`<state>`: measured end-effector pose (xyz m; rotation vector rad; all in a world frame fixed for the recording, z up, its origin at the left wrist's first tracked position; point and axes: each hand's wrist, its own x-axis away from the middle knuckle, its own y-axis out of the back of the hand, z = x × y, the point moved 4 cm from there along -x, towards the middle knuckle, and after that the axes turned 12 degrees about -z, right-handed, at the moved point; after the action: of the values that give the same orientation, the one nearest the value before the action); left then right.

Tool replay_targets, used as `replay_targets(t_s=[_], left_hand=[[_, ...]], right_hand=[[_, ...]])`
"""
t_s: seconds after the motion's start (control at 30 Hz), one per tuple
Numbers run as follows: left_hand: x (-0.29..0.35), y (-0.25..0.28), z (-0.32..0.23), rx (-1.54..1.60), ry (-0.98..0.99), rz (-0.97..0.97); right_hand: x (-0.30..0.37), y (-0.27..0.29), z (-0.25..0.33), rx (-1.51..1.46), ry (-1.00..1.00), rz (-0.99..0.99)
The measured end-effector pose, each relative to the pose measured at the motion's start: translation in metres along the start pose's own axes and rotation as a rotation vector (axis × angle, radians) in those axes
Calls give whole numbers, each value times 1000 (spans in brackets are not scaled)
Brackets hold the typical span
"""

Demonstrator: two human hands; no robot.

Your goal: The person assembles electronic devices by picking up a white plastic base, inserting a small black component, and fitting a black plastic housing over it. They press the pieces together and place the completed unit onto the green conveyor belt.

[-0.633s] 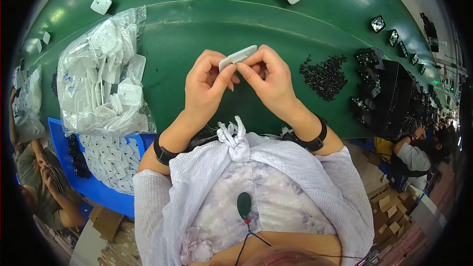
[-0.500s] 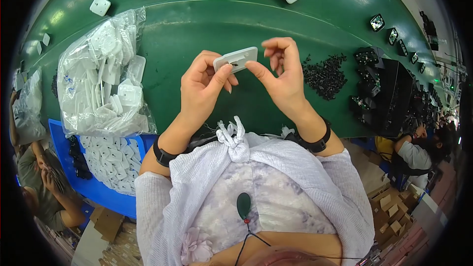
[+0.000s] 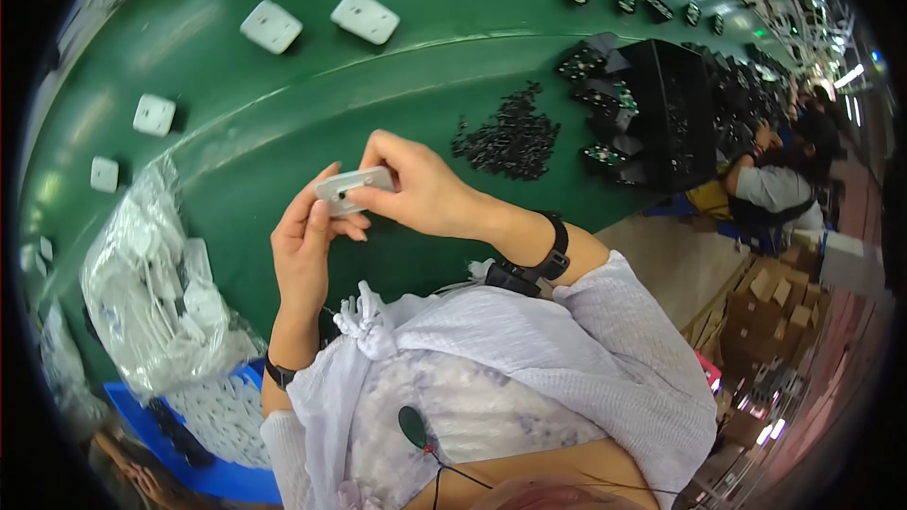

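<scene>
A small white plastic cover with rounded corners is held up over the green bench. My left hand grips its left end between thumb and fingers. On its right end my right hand has closed, with the thumb pressed against the face and the fingers behind. A small dark spot shows on the cover between the two thumbs; whether it is a hole or a part, I cannot make out. Right of my hands lies a loose heap of small black parts.
A clear bag of white covers lies at left, above a blue bin of small white parts. White units stand along the far green bench. A black box and circuit assemblies are at right. Another person sits beyond.
My right hand has come in from being held apart with fingers raised and now grips the cover's right end. The view has turned, so everything shifts in the picture.
</scene>
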<state>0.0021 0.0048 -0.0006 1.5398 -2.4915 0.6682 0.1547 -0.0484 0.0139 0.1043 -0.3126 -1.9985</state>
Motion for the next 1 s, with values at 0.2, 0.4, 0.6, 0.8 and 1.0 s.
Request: replay_targets(t_s=[0.2, 0.4, 0.6, 0.8, 1.0], left_hand=[[-31, 30, -4, -184, -173, -154], [-55, 75, -13, -640, -274, -254], [-54, 54, -25, -881, -504, -274], [-19, 21, -23, -1417, -808, -370], [-15, 23, -13, -1382, -823, -345]], right_hand=[[-30, 69, 16, 186, 32, -104], [-47, 223, 10, 1651, 181, -345], [-44, 226, -20, 1624, 285, -234], [-66, 155, 8, 1505, 509, -385], [-67, 99, 20, 1382, 433, -9]])
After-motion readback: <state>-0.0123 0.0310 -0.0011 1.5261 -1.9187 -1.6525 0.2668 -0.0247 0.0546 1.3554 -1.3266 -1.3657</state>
